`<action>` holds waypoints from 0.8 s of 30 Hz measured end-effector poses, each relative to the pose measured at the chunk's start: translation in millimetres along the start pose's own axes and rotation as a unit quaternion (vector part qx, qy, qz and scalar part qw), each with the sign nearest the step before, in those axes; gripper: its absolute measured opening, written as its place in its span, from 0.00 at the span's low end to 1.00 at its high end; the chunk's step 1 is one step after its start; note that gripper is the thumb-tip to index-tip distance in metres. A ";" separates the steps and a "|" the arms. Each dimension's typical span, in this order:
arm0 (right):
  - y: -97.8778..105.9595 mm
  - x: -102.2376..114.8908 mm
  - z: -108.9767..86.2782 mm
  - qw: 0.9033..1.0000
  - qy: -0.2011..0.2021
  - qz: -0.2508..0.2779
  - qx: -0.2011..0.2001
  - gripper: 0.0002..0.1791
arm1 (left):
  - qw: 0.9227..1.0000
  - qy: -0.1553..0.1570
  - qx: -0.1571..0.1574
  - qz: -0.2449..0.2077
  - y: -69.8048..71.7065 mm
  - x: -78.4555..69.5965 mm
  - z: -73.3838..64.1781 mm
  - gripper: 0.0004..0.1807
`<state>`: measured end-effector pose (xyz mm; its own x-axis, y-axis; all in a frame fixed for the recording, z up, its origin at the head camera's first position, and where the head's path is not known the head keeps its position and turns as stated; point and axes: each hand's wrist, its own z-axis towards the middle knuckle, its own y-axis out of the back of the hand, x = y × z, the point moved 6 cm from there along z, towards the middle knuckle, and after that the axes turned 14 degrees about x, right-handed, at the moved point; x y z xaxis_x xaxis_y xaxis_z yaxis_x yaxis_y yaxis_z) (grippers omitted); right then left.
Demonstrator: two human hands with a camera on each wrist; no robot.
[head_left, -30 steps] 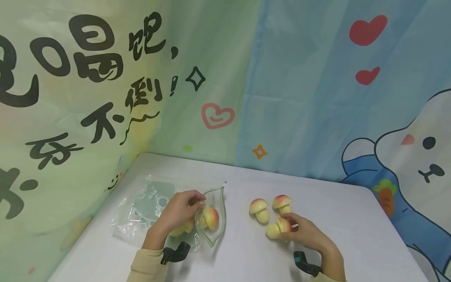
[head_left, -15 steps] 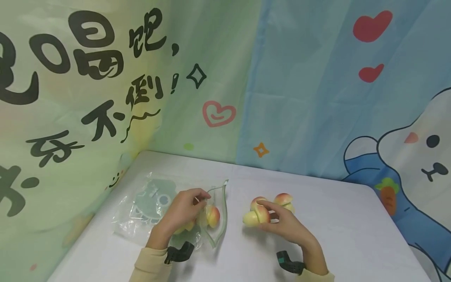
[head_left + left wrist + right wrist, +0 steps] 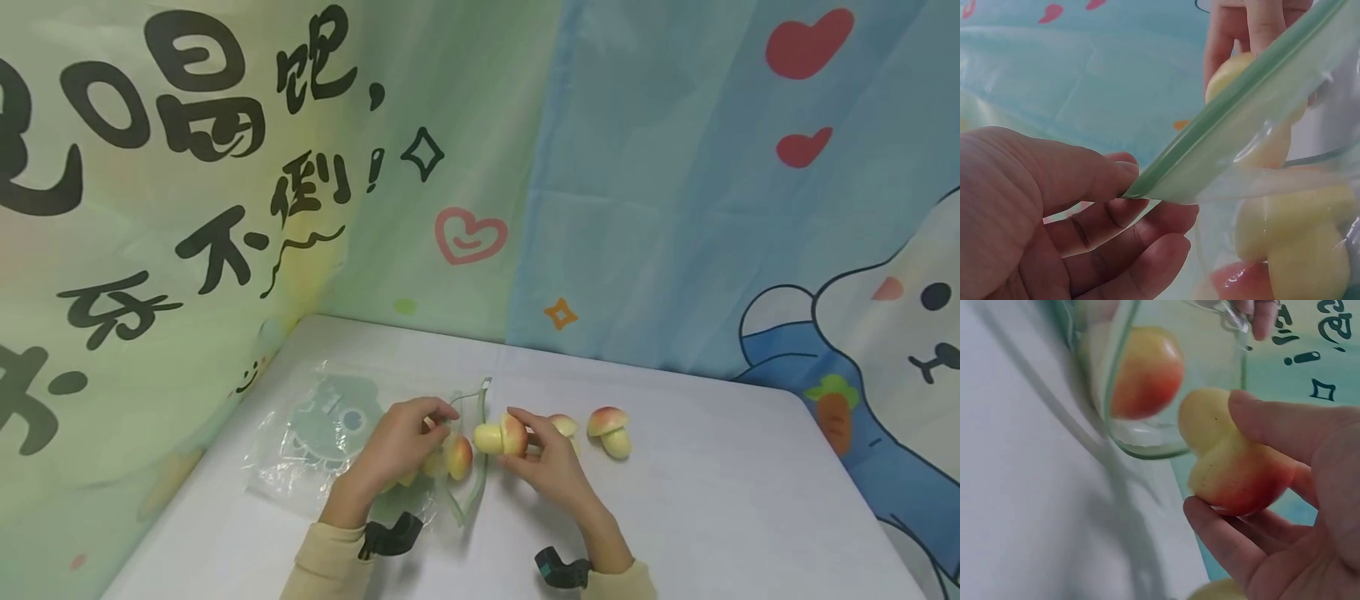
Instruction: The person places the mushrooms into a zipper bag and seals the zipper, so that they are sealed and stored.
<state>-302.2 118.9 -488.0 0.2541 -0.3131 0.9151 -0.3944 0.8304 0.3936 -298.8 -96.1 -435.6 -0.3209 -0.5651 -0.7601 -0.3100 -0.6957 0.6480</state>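
In the head view, a mushroom [image 3: 501, 437] sat just below and right of centre, held up by the right hand [image 3: 551, 462]. Its long axis ran nearly level across the frame, the yellow stem pointing left and the reddish cap right. The right grip was parted only by the width of the cap, with thumb and fingers on it. The stem end overlapped the green rim of a clear bag [image 3: 300, 421]; whether they touched could not be told. The left hand [image 3: 401, 442] had the near-centre edge of the bag in its fingertips. Inside, a cap [image 3: 459, 457] showed near the mouth, with yellow pieces [image 3: 408, 477] behind it, partly covered by that hand. Two more mushrooms lay on the white worktop [image 3: 712, 500] to the right: one [image 3: 613, 433] with its cap toward the top of the frame and stem slanting down, the other [image 3: 564, 427] partly hidden by the right hand.

In the left wrist view, the left grip pinched the green strip between thumb and forefinger, the other fingers loosely bent. The strip ran up to the upper right, the held mushroom partly behind it. Yellow stems and a red cap filled the bag's lower right.

In the right wrist view, the mushroom's stem pointed to the upper left, its cap lower right; the thumb pressed near the neck, fingers under the cap. A red-and-yellow cap rested within the bag's rim, upper left.
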 end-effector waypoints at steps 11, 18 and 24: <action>-13.8 -0.5 2.0 1.000 0.007 0.007 -0.026 0.37 | 1.000 -0.014 0.002 -0.004 -3.0 -4.8 1.6 0.10; -24.1 16.2 3.4 0.999 0.013 -0.011 -0.039 0.36 | 1.000 -0.013 0.006 -0.002 -4.5 -7.0 1.0 0.12; -33.3 23.3 4.3 0.999 0.015 0.003 -0.033 0.36 | 1.000 -0.012 0.015 0.007 -7.3 -8.1 2.9 0.12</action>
<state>-287.0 82.0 -479.4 0.2788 -0.2948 0.9140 -0.3380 0.8607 0.3808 -296.5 -85.1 -434.0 -0.3463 -0.5635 -0.7500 -0.3315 -0.6744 0.6598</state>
